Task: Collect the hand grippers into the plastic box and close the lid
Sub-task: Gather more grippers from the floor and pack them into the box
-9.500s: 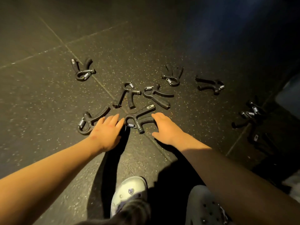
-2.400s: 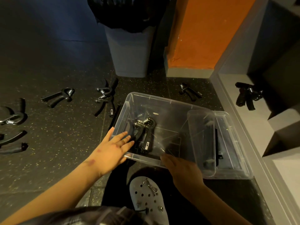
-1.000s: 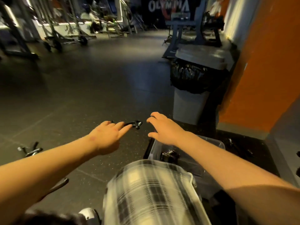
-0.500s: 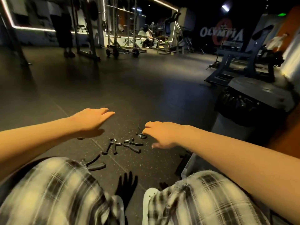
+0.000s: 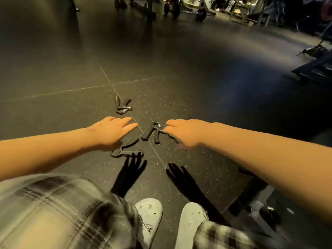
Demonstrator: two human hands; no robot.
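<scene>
Several black hand grippers lie on the dark speckled floor ahead of me. One hand gripper [image 5: 123,106] lies farthest out, a second hand gripper [image 5: 154,133] sits between my hands, and a third hand gripper [image 5: 127,151] lies just below my left wrist. My left hand [image 5: 113,132] hovers over the floor with straight fingers, holding nothing. My right hand [image 5: 185,132] reaches out with loosely bent fingers above another gripper's handle [image 5: 173,138], empty. A corner of the clear plastic box [image 5: 260,211] shows at the lower right, under my right arm.
My plaid trouser legs and two white clogs [image 5: 150,219] fill the bottom of the view. Gym machines [image 5: 316,67] stand at the right and along the far wall. Hand shadows fall on the floor in front of my feet.
My view has tilted down and swung left, away from the bin, back to the grippers on the floor. Both hands have dropped closer to them, still empty.
</scene>
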